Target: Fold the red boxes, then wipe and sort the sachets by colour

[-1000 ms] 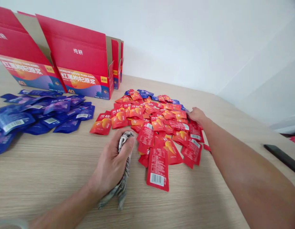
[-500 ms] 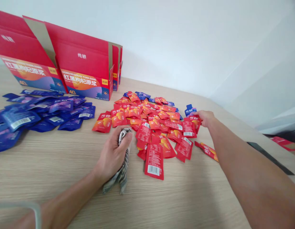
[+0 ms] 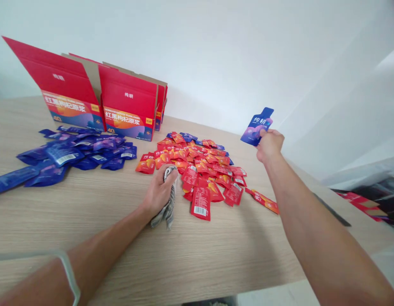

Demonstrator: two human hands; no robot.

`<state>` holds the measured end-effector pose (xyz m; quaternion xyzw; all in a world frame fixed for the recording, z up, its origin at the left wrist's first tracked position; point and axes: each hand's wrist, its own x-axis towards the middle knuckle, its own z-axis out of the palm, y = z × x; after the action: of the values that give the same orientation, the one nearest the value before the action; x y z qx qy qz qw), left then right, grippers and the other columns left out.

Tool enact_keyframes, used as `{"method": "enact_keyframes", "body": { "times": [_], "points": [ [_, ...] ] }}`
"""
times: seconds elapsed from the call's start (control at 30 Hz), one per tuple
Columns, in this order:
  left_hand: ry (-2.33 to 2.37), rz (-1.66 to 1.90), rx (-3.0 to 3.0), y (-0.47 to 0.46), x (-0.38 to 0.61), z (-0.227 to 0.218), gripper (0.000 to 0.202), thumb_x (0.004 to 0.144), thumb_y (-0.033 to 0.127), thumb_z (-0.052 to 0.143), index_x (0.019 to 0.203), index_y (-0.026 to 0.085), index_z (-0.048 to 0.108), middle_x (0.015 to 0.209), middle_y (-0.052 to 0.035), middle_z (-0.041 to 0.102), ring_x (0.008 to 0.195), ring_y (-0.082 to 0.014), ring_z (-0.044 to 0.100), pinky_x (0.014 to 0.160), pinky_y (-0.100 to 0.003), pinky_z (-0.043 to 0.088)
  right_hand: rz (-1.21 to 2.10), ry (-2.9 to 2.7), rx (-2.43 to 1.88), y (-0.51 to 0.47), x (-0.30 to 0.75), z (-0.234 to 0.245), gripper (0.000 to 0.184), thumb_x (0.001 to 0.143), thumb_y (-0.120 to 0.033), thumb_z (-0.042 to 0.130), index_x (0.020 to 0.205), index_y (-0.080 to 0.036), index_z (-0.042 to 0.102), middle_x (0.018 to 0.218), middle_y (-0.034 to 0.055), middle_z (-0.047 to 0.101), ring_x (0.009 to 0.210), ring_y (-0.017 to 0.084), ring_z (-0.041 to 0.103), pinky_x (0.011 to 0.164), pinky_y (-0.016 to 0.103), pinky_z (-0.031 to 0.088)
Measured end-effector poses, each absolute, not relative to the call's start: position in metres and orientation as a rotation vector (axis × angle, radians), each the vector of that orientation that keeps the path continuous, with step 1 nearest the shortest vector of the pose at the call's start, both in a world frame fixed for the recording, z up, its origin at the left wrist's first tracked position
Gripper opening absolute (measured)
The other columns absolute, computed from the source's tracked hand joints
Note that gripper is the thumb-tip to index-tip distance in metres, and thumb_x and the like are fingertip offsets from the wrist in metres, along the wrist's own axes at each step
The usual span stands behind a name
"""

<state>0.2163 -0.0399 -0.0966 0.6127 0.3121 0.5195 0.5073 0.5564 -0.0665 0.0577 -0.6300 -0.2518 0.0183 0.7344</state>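
Fingers of my right hand (image 3: pixel 269 144) pinch a blue sachet (image 3: pixel 257 126) held above the red pile (image 3: pixel 199 163), covering its lower corner. My left hand (image 3: pixel 159 192), beside that pile, is clenched round a striped cloth (image 3: pixel 167 210), half buried in the fist.

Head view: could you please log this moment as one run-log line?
left hand grips cloth on table | right hand holds blue pouch above table | red pouches heaped beside cloth
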Motion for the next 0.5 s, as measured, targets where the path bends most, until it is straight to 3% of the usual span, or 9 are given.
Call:
{"method": "enact_keyframes", "body": {
  "times": [0.1,0.2,0.27,0.3,0.4,0.5],
  "points": [
    [0.728,1.32,1.348,-0.043,0.219,-0.096,0.028,0.09,0.048,0.065,0.093,0.021,0.067,0.081,0.0016,0.061,0.077,-0.0176,0.054,0.077,-0.031,0.045,0.332,-0.497,-1.254,-0.067,0.468,0.019,0.017,0.088,-0.009,0.061,0.096,-0.024,0.06,0.076,-0.0076,0.067,0.063,0.01,0.065,0.06,0.021,0.057],
    [0.678,1.383,1.179,-0.046,0.22,-0.092,0.03,0.088,0.051,0.066,0.092,0.021,0.064,0.082,0.0004,0.062,0.077,-0.0182,0.057,0.078,-0.031,0.05,0.624,-0.609,-1.208,-0.069,0.378,-0.034,0.037,0.083,-0.018,0.07,0.118,-0.028,0.069,0.092,-0.0037,0.077,0.067,0.015,0.07,0.062,0.031,0.062],
    [0.688,1.419,1.078,-0.048,0.219,-0.089,0.032,0.089,0.054,0.065,0.093,0.022,0.063,0.085,-0.0015,0.065,0.079,-0.0199,0.061,0.078,-0.033,0.053,0.759,-0.753,-1.227,-0.068,0.333,-0.061,0.039,0.087,-0.028,0.069,0.126,-0.028,0.072,0.101,0.0006,0.08,0.08,0.02,0.075,0.076,0.039,0.067],
    [0.722,1.447,1.042,-0.048,0.218,-0.087,0.032,0.089,0.053,0.064,0.094,0.022,0.063,0.088,-0.0028,0.067,0.081,-0.021,0.063,0.08,-0.034,0.054,0.704,-0.885,-1.27,-0.067,0.317,-0.071,0.038,0.09,-0.031,0.066,0.126,-0.027,0.075,0.111,0.0037,0.081,0.095,0.023,0.076,0.09,0.043,0.066],
    [0.847,1.527,1.006,-0.05,0.214,-0.083,0.027,0.093,0.049,0.061,0.095,0.022,0.065,0.096,-0.0061,0.072,0.092,-0.0233,0.068,0.09,-0.035,0.056,0.376,-1.251,-1.382,-0.066,0.296,-0.083,0.044,0.101,-0.038,0.053,0.135,-0.021,0.075,0.148,0.0132,0.069,0.143,0.027,0.061,0.126,0.049,0.045],
    [0.897,1.492,1.073,-0.053,0.211,-0.081,0.026,0.098,0.047,0.053,0.094,0.023,0.064,0.098,-0.0077,0.074,0.096,-0.0241,0.07,0.093,-0.036,0.057,0.239,-1.444,-1.372,-0.069,0.296,-0.082,0.057,0.11,-0.049,0.039,0.154,-0.022,0.064,0.173,0.011,0.046,0.166,0.026,0.035,0.137,0.05,0.027]
  ]
}}
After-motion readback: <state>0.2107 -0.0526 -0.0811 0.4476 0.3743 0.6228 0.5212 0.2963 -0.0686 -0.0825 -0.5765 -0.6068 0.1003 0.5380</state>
